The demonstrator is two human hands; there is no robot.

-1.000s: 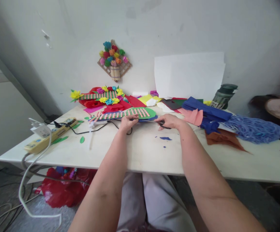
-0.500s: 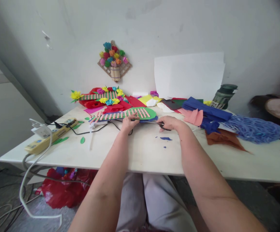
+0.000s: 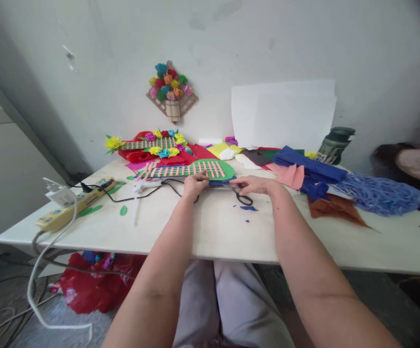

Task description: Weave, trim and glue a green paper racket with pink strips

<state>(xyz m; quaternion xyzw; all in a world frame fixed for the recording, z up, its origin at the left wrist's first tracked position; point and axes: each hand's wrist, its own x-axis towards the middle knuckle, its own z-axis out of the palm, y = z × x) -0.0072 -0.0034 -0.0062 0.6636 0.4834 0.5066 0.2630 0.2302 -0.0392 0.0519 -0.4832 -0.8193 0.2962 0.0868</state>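
Note:
A green paper oval woven with pink strips [image 3: 198, 169] lies on a blue sheet at the middle of the white table [image 3: 213, 232]. My left hand [image 3: 194, 184] pinches its near edge, fingers closed on it. My right hand [image 3: 255, 184] lies just to the right, fingers stretched flat toward the blue edge of the piece. Black-handled scissors [image 3: 244, 198] rest on the table under and in front of that hand, their finger loop empty. Small blue paper scraps [image 3: 248, 209] lie in front of them.
A second woven piece with paper flowers [image 3: 152, 144] and loose coloured sheets sit at the back. Blue shredded paper [image 3: 380, 193] and a dark bottle [image 3: 335, 144] are at the right. A power strip [image 3: 75, 205], black cable and a white glue gun [image 3: 146, 184] lie at the left.
My right hand has let go of the scissors, which now lie on the table, and its fingers have stretched flat. The woven piece has shifted slightly; my left hand keeps its hold.

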